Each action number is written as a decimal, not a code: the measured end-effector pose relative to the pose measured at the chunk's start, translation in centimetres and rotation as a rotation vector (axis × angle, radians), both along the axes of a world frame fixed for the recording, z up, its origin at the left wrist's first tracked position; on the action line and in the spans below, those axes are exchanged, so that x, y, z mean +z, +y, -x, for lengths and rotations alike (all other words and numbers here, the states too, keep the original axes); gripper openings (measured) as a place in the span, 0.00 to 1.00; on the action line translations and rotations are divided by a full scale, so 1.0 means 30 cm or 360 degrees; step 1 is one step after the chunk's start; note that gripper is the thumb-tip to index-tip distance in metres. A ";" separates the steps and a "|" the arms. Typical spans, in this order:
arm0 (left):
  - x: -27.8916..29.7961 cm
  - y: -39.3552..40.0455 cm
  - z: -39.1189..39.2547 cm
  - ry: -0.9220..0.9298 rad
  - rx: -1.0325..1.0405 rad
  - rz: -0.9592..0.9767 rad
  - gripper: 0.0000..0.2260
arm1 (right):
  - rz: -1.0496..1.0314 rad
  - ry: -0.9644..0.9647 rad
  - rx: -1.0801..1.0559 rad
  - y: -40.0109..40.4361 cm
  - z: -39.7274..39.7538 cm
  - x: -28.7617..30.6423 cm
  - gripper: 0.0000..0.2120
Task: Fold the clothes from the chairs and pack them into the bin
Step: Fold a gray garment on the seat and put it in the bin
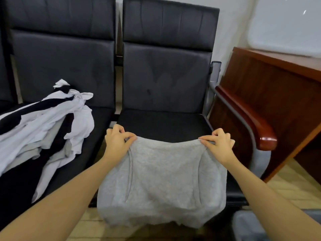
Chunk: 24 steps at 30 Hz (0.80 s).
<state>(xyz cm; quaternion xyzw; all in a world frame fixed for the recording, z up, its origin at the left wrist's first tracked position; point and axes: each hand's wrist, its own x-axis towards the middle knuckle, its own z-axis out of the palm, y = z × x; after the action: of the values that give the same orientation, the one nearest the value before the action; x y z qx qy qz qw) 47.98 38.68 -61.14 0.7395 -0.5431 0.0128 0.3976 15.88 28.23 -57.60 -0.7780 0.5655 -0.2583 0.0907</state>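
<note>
1. So, both hands are on a soft light-grey knit garment (pixel 161 181): the left hand (pixel 118 143) pinches its top edge at one corner, fingers curled round the fabric, and the right hand (pixel 219 145) pinches the opposite corner the same way.
2. Between the two grips the top edge runs slightly sagging, and below them the rest of the cloth drapes over the front lip of the black padded chair seat (pixel 165 124) and hangs toward the tiled floor (pixel 291 185).
3. Left of the left-hand grip, on the neighbouring black chair (pixel 59 66), lies a rumpled heap of white, grey and black clothes (pixel 43 129), apart from the held piece.
4. Right of the right-hand grip there's a curved reddish wooden armrest (pixel 251 119), and beyond it a reddish-brown wooden desk (pixel 271 80).
5. Down under the right forearm, something grey and blurry (pixel 251 226) peeks in at the bottom edge; can't tell what it is.
</note>
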 end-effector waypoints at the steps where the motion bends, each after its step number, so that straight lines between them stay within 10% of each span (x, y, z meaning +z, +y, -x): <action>1: -0.014 -0.033 -0.006 0.0001 -0.0006 -0.0025 0.05 | -0.0023 0.0019 -0.0012 -0.034 -0.010 -0.018 0.08; 24: 0.154 -0.356 -0.012 0.0002 0.0232 0.0356 0.05 | 0.0628 -0.0319 -0.0165 -0.282 -0.112 0.094 0.07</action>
<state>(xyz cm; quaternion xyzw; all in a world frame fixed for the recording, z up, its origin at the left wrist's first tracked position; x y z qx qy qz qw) 48.33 28.01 -56.52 0.7281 -0.4827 0.1017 0.4761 19.25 19.77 -54.77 -0.7211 0.5313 -0.4442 -0.0211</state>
